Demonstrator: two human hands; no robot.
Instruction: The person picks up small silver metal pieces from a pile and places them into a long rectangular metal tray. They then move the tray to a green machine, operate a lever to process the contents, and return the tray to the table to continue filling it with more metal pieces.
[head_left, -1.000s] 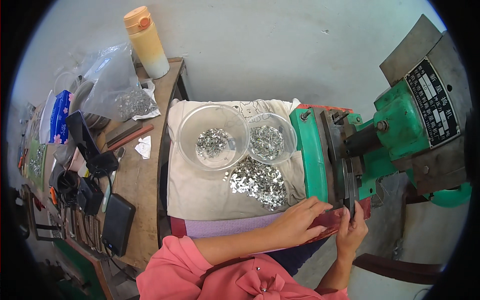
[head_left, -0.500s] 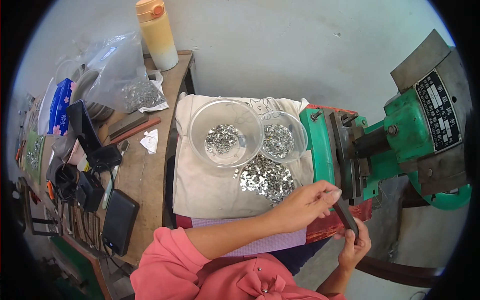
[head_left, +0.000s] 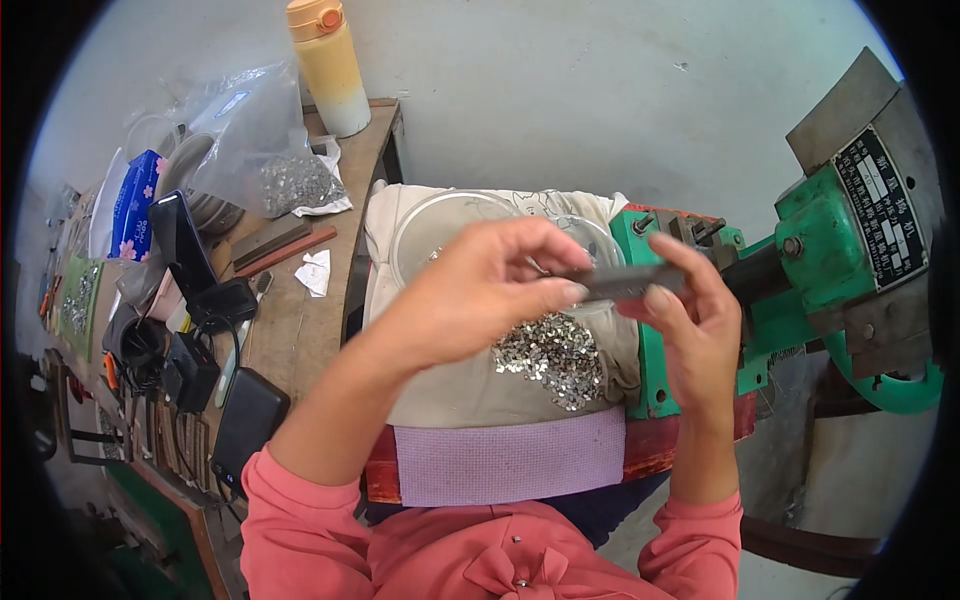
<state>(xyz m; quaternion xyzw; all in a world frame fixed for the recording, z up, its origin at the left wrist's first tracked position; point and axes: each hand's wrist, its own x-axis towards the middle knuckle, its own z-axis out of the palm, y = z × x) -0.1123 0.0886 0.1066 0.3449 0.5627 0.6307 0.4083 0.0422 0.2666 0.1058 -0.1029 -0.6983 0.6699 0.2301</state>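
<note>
Between my two hands, raised in front of the green hand press, is a dark flat metal bar. My left hand pinches its left end between thumb and fingers. At the other end, my right hand grips it with the thumb in front. Below the bar lies a heap of small shiny metal pieces on a beige cloth. Behind my left hand stands a large clear plastic tub, largely covered from view. A smaller clear tub beside it is partly hidden too.
A purple mat covers the near edge of the red bench. The wooden table on the left carries a yellow bottle, a plastic bag of metal pieces, a phone and a black power bank.
Both hands have lifted the bar up and left, away from the press's near side, turning it from slanted to nearly level. My left hand now covers much of the large tub.
</note>
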